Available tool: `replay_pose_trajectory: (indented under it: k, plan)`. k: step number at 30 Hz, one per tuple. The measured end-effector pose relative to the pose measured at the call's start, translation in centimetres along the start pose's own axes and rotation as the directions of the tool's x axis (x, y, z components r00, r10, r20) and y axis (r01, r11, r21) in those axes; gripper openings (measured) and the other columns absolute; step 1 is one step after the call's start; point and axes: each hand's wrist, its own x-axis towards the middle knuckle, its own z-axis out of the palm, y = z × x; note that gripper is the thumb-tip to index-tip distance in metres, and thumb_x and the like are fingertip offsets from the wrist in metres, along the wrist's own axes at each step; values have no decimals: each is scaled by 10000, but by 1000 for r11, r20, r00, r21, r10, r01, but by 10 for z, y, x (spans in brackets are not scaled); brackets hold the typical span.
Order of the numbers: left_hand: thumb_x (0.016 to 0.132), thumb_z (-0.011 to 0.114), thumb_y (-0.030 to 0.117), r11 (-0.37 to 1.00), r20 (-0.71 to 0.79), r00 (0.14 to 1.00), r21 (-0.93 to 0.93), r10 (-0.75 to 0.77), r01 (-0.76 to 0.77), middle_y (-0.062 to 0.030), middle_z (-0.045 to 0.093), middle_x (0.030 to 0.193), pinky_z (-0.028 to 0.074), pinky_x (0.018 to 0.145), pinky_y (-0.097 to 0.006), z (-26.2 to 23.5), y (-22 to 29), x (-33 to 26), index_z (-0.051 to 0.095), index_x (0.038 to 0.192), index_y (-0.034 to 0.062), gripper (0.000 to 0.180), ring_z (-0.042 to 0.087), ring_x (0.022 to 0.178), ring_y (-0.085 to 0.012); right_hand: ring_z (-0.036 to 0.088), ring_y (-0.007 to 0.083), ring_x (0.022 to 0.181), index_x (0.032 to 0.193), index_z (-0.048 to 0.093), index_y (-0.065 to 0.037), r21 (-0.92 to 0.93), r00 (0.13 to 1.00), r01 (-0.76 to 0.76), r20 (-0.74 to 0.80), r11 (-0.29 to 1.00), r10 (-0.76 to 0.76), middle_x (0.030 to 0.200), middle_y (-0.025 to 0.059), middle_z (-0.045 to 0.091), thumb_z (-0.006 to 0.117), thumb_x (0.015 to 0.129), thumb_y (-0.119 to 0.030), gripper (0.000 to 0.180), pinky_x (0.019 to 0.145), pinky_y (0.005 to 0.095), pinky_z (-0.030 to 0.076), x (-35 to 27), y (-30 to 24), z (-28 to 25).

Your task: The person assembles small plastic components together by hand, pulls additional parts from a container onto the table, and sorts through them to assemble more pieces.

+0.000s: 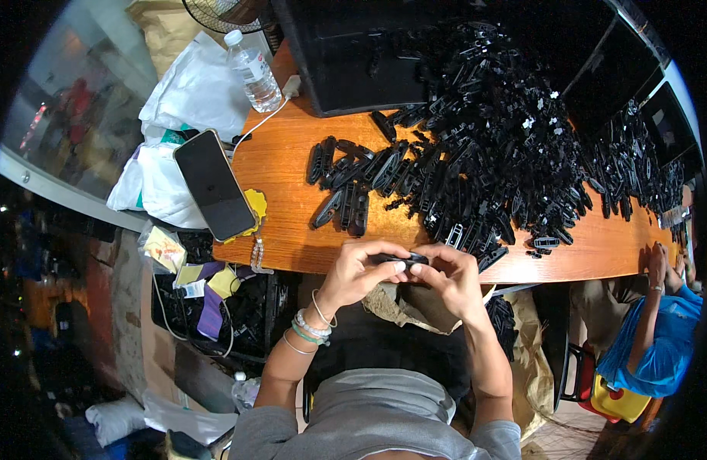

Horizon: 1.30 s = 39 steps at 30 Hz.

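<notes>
Pinching a small black plastic clip part (399,260) between the fingertips of both hands, we hold it at the lower centre of the frame, just at the near edge of the orange-brown wooden table (292,192). Our left hand (359,272) curls its fingers around the left end of the part, thumb tip pressed against it, while our right hand (449,277) closes on the right end, thumbs almost touching. On the left wrist sit pale beaded and green bracelets (311,328). Across the upper centre and right of the frame spreads a big heap of black plastic clip parts (506,138), with a loose row of them (353,184) lying closer to us. At centre left rests a dark smartphone with a black screen (214,184), partly over white plastic bags (192,100); a clear plastic water bottle with a white cap (251,70) stands at the upper left. At the far right edge, another person in a blue garment (660,345) rests a hand on the table.
</notes>
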Motion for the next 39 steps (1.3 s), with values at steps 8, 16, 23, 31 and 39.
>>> replay_pose_trajectory:
  k: [8, 16, 23, 31, 39]
  plan:
    - [840, 652, 87, 751, -230, 919, 653, 319, -98, -113, 664, 888, 520, 581, -260, -40, -9, 66, 641, 951, -33, 164, 639, 663, -151, 647, 266, 673, 919, 655, 66, -437, 982, 105, 190, 893, -23, 786, 156, 625, 623, 787, 50, 137, 633, 333, 507, -4, -28, -11]
    - [732, 721, 176, 348, -259, 915, 926, 310, 144, -178, 604, 955, 514, 715, -410, -32, -8, 115, 633, 932, -26, 297, 628, 815, -350, 551, 276, 869, 894, 639, -5, -830, 846, 432, 238, 353, -477, 946, 112, 603, 607, 713, 25, 186, 779, 358, 469, 89, 7, 32]
    - [769, 695, 147, 747, -409, 872, 660, 268, 80, -152, 654, 858, 505, 621, -338, -48, -8, 106, 598, 775, -34, 205, 641, 694, -260, 567, 309, 839, 873, 583, 9, -662, 766, 512, 64, 547, -640, 890, 128, 573, 556, 702, 62, 182, 725, 392, 475, 88, 0, 32]
    - [880, 612, 52, 999, -316, 948, 37, 42, -32, -62, 637, 761, 486, 514, -201, -37, 12, 44, 648, 998, -57, 165, 576, 555, -91, 671, 179, 806, 1042, 605, 71, 311, 982, 161, -143, 936, -122, 908, 95, 635, 551, 882, 55, 170, 729, 261, 546, 50, -18, 5]
    - [829, 643, -43, 999, -149, 989, -45, 16, -23, -123, 661, 904, 542, 634, -235, -15, 10, 17, 594, 1113, -75, 289, 642, 703, -130, 581, 110, 791, 940, 692, 26, 191, 950, 243, -247, 951, -193, 914, 76, 635, 673, 801, 34, 141, 698, 212, 460, 27, -24, 14]
